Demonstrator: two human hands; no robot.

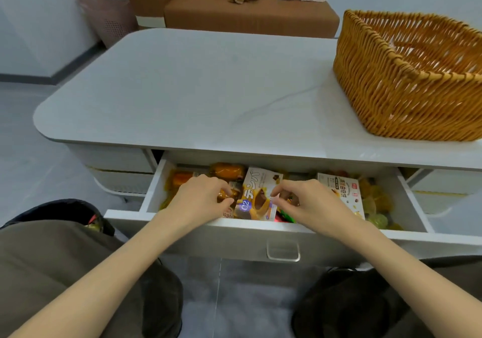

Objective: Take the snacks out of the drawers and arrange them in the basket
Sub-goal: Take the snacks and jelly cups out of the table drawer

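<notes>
A white drawer point(260, 229) stands pulled out under the table, full of snacks. Both hands reach into it. My left hand point(200, 198) pinches a small orange wrapped snack point(224, 194) between thumb and fingers. My right hand point(307, 202) grips the right edge of a white and yellow snack box point(257, 194) that lies in the middle. A second white box point(341, 189) lies to the right, partly under my right hand. Orange packets point(227, 170) sit at the back, yellow-green wrapped sweets point(375, 207) at the right end. The wicker basket point(407, 82) stands on the tabletop at the right.
The white table top point(195, 89) spreads above the drawer. A metal handle point(283, 253) sits on the drawer front. Behind the table is a brown sofa point(247, 9) with soft toys. A pinkish bin point(109, 16) stands at back left. My knees flank the drawer.
</notes>
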